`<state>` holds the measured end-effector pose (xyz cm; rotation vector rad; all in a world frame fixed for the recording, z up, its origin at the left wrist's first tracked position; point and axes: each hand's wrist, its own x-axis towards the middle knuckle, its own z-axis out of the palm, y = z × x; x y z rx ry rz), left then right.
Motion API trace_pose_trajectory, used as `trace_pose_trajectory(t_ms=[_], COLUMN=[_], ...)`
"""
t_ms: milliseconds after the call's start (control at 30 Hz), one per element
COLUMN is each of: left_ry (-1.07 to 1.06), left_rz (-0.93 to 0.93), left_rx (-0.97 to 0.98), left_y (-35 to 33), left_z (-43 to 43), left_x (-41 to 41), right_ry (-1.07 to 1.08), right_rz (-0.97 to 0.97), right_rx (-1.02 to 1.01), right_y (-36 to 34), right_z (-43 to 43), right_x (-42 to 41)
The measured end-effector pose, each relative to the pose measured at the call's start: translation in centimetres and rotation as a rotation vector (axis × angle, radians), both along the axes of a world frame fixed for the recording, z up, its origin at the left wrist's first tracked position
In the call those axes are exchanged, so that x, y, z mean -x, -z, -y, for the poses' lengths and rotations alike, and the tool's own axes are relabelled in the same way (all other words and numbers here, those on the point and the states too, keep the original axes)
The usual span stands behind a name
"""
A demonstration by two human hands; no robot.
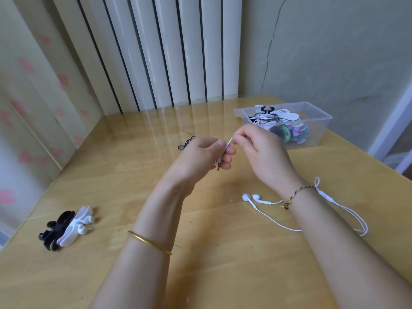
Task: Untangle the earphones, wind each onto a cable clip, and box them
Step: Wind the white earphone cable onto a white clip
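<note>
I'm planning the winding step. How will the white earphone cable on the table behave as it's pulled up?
Probably floppy: the white earphone cable lies in slack curves and a loose loop on the table. Likely light, so the earbuds should drag along easily behind the right hand pinching it. It passes under the right forearm, so it might catch there.

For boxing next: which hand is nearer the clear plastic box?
Right. The right hand, pinching the earphone cable, is in front of the clear plastic box; the left hand, gripping a cable clip, farther left.
</note>
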<state>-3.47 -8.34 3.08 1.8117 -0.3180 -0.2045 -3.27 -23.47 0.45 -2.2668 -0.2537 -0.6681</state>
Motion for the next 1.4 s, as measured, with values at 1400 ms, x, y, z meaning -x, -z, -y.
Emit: trace_pose_trajectory(t_ms=[1400], left_ry=[-0.124], left_rz=[0.204], left_rx=[-0.167], left_y=[0.9], left_z=[1.1], left_x=[-0.4], right_ry=[-0.069], right_rz=[-0.077], right_rx=[-0.034], right_y=[-0.2], right_z=[-0.6], right_x=[0.2])
